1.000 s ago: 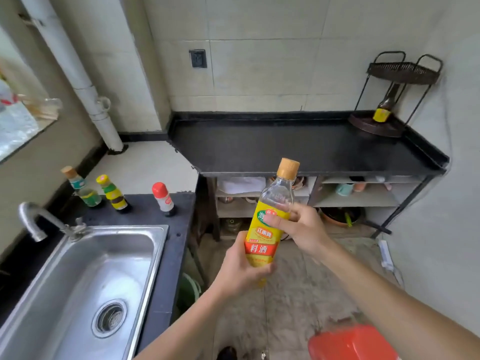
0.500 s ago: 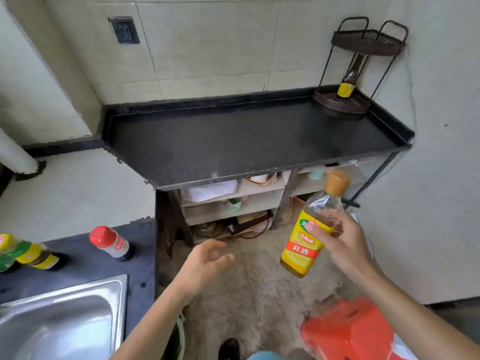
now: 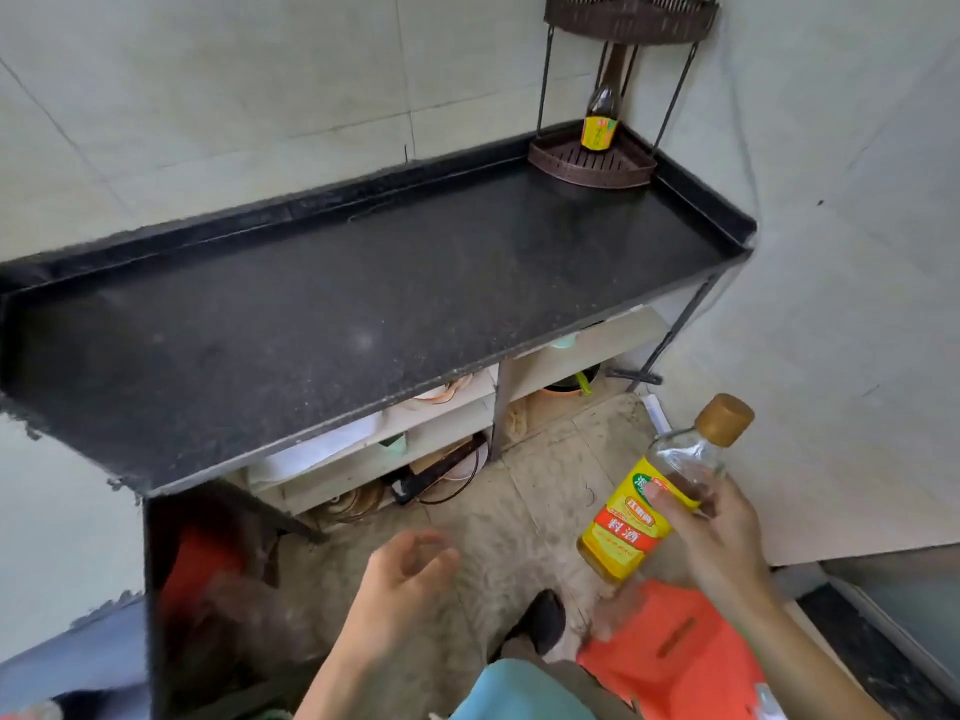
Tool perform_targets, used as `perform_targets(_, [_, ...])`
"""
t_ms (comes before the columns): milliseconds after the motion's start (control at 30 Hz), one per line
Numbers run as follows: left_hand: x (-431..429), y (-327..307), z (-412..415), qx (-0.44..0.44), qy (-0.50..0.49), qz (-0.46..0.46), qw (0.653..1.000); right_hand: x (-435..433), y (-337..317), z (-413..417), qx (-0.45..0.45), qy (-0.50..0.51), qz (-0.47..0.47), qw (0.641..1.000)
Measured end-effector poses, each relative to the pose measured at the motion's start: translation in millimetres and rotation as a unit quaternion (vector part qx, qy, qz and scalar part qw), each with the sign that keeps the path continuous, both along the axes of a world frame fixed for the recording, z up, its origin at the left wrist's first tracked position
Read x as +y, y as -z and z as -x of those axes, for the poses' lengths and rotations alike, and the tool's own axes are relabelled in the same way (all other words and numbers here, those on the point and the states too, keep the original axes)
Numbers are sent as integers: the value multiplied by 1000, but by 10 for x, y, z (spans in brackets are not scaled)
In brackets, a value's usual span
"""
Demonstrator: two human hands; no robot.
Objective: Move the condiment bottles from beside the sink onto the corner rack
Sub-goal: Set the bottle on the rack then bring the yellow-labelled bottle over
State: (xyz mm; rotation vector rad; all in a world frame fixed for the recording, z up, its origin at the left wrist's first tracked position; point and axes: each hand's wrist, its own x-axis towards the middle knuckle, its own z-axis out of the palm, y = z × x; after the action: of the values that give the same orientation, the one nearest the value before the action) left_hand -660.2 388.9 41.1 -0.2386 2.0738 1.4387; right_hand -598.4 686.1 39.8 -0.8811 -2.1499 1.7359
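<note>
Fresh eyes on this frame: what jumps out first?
The yellow-labelled bottle, tilted in the right hand at lower right over the floor. Next, the long black counter across the middle, with the corner rack at its far right end, one dark bottle already on its lower tier. The left hand hangs empty, bottom centre.

We wear a light blue garment [image 3: 519, 693] below our left hand [image 3: 402, 574], a dark shoe [image 3: 540, 618] to its right, forearms [image 3: 343, 678] bare.
</note>
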Motion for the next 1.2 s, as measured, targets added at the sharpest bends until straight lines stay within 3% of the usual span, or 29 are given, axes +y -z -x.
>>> perform_targets(233, [767,-108,886,44,5,9,999,672,6,732,-18,20,3,1000])
perform_targets(467, [1344,-18,1797,8,51,28,998,1181,30,1594,-16,54,35,998])
perform_targets(767, [2223,-119,3413,71,61,4,996,1919,-216,3035,-38,77,-49,995])
perform_targets(933, [2470,-68,3825,35,60,6,998,2321,-342,3766,-58,31,-105,992])
perform_targets(1200, [2833,137,4180,4,-95,46,994,3143,-310,5311,-18,-129,-192,973])
